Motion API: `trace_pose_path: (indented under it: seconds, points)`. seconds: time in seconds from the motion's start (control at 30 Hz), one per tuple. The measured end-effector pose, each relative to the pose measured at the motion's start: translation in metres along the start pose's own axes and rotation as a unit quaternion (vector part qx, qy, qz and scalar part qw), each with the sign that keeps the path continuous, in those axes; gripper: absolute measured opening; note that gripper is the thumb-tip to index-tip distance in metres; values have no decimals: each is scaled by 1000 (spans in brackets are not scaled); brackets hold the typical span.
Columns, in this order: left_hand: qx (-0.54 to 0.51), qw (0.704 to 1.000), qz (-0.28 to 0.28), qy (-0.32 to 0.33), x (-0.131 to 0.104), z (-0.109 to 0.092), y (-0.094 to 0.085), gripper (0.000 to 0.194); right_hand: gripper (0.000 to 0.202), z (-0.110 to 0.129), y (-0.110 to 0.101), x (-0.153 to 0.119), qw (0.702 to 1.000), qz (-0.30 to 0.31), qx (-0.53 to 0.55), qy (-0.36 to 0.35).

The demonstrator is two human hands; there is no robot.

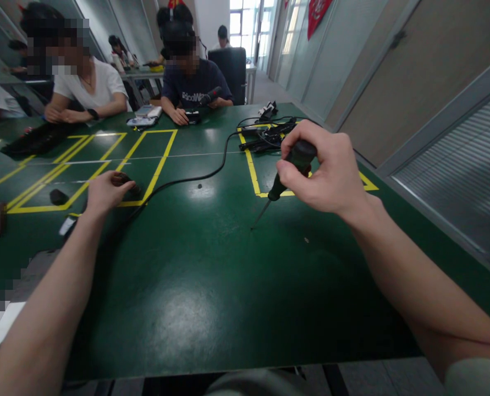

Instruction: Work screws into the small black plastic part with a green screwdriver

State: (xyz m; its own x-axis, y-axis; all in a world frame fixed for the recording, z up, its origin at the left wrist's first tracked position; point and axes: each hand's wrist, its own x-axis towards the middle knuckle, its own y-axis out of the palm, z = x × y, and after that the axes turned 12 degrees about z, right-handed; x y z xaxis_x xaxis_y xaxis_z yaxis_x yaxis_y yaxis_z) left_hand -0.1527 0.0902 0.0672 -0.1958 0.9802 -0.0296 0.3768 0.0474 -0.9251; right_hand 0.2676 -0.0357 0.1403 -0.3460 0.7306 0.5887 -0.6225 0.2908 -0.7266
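1. Right hand [329, 165]: the fingers and thumb are closed around the handle of a screwdriver [301, 156]. The hand is above the right part of the green table [212, 330].
2. Screwdriver: the tool is tilted, with its shaft pointing down and to the left. The tip is at the tabletop near the middle of the table; whether it touches the surface cannot be determined.
3. Left hand [104, 192]: the hand is partly curled, with a dark piece [136, 190] between thumb and fingers. The hand covers much of the piece; whether the piece also rests on the table cannot be determined.
4. Black block [58, 197]: located left of the left hand, inside a yellow tape outline [42, 209].
5. Black cable [191, 179]: runs from beside the left hand across the table to a pile of black parts [265, 138] beyond the screwdriver.
6. Small dark part [199, 186]: lies on the table between the two hands, just below the cable.
7. Co-worker in a dark shirt [199, 82]: seated at the far edge, holding a black tool [209, 97].
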Motion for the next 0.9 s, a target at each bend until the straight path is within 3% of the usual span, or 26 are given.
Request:
trace_pose_path:
  seconds: [0.7,0.9]
  points:
    - [49,998,-32,0,5,4,10,47,13,1,-1,1,1000,-12,5,-18]
    - [20,1000,-10,4,7,7,8,52,12,1,-2,-1,1000,2,-16,-3]
